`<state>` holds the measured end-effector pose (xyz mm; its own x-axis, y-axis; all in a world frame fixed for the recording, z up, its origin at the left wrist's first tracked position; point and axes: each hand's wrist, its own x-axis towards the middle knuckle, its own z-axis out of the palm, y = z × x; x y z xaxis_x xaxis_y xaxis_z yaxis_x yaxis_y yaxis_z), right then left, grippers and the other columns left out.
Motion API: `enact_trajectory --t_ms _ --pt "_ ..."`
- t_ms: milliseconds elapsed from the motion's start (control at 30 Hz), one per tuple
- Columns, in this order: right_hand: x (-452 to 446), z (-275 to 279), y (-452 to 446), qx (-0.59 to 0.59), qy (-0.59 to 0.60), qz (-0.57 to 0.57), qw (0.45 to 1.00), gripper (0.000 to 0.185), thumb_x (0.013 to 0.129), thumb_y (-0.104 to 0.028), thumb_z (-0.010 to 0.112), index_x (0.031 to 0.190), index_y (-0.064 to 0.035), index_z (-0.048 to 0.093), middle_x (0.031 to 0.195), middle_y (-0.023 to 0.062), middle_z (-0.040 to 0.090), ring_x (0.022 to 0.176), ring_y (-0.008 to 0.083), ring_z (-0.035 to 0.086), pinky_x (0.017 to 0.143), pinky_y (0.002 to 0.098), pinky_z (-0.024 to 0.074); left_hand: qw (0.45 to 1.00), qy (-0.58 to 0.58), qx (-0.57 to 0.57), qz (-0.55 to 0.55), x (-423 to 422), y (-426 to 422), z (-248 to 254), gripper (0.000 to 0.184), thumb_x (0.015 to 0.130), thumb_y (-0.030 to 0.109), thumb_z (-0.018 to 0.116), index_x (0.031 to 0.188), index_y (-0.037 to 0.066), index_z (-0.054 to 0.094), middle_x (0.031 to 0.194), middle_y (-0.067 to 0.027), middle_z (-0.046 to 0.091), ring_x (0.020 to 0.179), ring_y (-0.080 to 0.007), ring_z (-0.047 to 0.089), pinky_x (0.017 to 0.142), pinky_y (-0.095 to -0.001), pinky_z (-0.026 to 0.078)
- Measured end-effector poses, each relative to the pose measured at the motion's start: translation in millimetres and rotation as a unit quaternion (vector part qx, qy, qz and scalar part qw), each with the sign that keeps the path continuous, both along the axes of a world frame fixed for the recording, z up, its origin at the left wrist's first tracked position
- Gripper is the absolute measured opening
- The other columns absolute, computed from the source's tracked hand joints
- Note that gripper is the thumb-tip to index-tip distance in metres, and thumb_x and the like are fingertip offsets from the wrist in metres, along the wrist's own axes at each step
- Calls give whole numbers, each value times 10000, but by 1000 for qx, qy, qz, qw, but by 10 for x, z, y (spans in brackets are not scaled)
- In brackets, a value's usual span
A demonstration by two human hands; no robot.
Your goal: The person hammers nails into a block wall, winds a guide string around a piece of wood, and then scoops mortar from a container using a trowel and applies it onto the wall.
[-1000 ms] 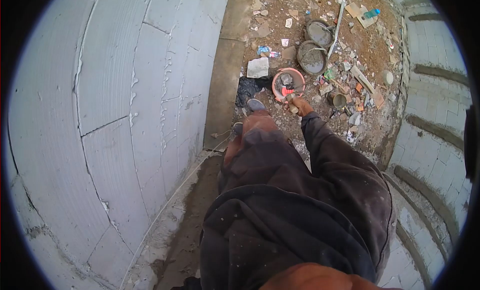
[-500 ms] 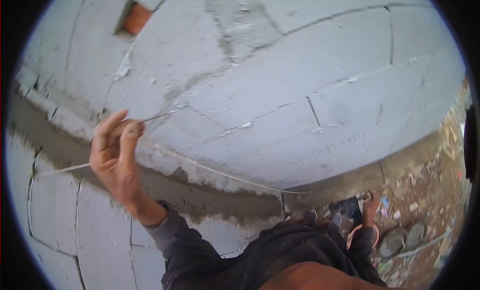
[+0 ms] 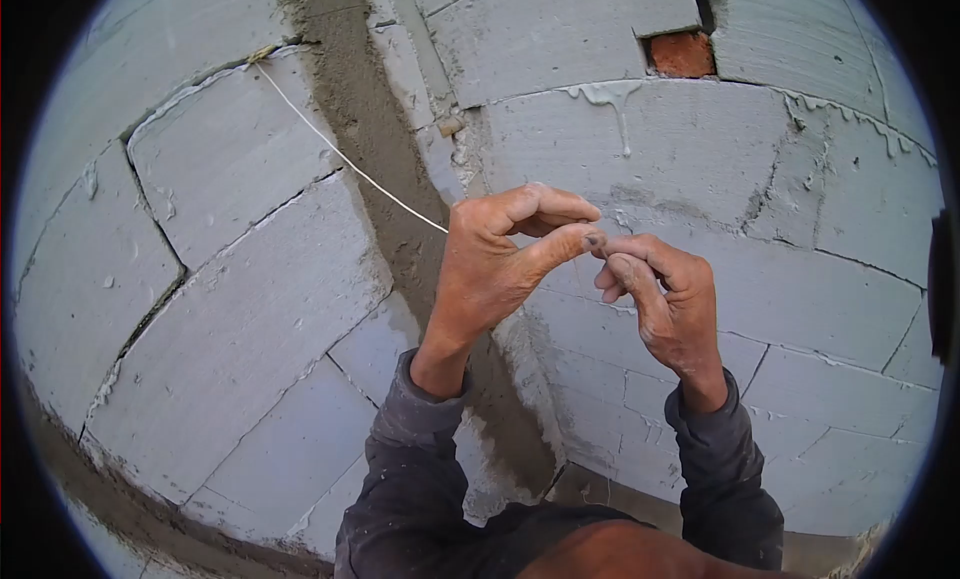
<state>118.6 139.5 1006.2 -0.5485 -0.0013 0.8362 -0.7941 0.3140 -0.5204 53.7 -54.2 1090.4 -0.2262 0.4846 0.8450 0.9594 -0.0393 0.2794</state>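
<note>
at far left, pale blocks (image 3: pixel 250 289) with dark gaps between them, some edges rough and white. near the top of these blocks, a white cord (image 3: pixel 350 165), starting at a small yellowish lump (image 3: pixel 262 54) in a joint, then slanting down to the right across a rough grey strip (image 3: pixel 395 194) and going out of sight behind the left hand (image 3: pixel 485 264). in the middle, left hand raised and bent into a rounded curl, palm side hollow, thumb tip and fingertips brought close together; cannot tell whether pressed fully together, nor whether gripping the cord. just beside it, tips meeting or almost meeting those of the left hand, the right hand (image 3: pixel 672 294), thumb bent against the forefinger in a tight pinch, other fingers curled beneath; too small and hidden to tell what lies in the pinch. at both wrists, dark, dusty sleeves (image 3: pixel 420 459), reaching up from the bottom. behind the hands and on to the right, a block wall (image 3: pixel 850 299) with thin joints. above the right hand, near the top, a piece of red brick (image 3: pixel 682 54) set in a gap, with white drips (image 3: pixel 612 97) below and to its left.
</note>
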Motion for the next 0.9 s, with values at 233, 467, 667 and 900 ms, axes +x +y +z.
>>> enact_trajectory --t_ms 233,467,667,900 --pt "-178 88 -677 -194 91 60 975 214 1043 -16 575 1242 2 654 825 76 700 712 105 663 627 230 526 956 -244 56 -152 -97 -288 -176 164 923 92 813 1020 -34 770 930 -114 777 789 -138 733 695 -266 588" --pt "-359 157 -720 -70 154 0 985 209 1032 -40 648 1240 -23 662 950 82 704 848 120 642 744 282 520 995 24 55 79 -86 -481 -327 70 925 89 802 956 29 785 964 -81 765 779 -112 691 637 -260 559" --pt "-436 414 -790 -140 193 16 971 160 1087 -144 587 1164 -12 638 949 56 673 862 116 624 754 296 529 978 130 44 158 -57 -600 -379 102 865 74 833 943 38 778 937 -97 759 769 -175 722 636 -300 563" --pt "-890 1696 -940 -177 37 211 961 135 1092 -142 526 1055 -35 601 862 28 587 722 101 491 637 273 460 970 145 -4 195 59 -920 -580 183 824 73 851 995 86 785 995 -84 767 918 -249 746 836 -387 598"
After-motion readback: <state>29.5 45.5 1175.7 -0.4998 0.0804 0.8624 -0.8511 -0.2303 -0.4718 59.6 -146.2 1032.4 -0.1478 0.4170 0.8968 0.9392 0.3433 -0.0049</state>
